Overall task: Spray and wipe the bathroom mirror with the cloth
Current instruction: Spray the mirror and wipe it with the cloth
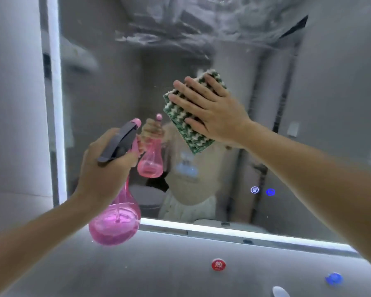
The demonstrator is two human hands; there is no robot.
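Note:
The bathroom mirror (107,99) fills the view, framed by a lit white strip on its left and bottom edges. Streaks of wet foam smear its upper part. My right hand (210,110) presses a folded green-and-white cloth (193,138) flat against the glass near the middle, fingers straight and spread. My left hand (104,166) grips the neck of a pink spray bottle (116,224) with a grey trigger, held in front of the mirror's lower left. The bottle and both hands are reflected in the glass.
Two lit touch icons (262,190) glow on the mirror at lower right. Below the mirror, the grey wall (159,264) carries a red round cap (218,264) and a blue one (334,278). A white object (280,292) pokes in at the bottom edge.

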